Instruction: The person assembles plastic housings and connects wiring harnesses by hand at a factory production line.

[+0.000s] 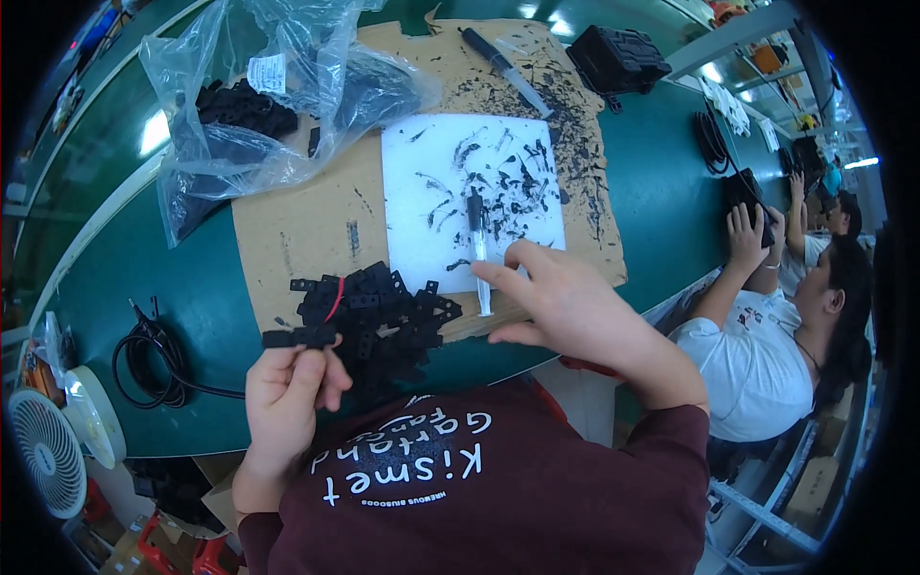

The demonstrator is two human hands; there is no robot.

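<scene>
My left hand [287,393] is closed, pinching a small flat black bracket-like part [299,337] between thumb and fingers. Beside it lies a pile of similar black parts [379,307] with holes, and a red band [335,299] runs across some of them. My right hand [565,297] has its fingers apart, index fingertip close to a clear syringe [480,251] with a black end; whether it touches the syringe I cannot tell. The syringe lies on a white foam pad [407,182] smeared with black marks.
A cardboard sheet [307,220] lies under the pad on the green table. Around it are a clear bag [287,105] of black parts, a second syringe [508,72], a black box [618,62], a coiled cable [149,359] and a fan [48,450]. Co-workers [767,326] sit at right.
</scene>
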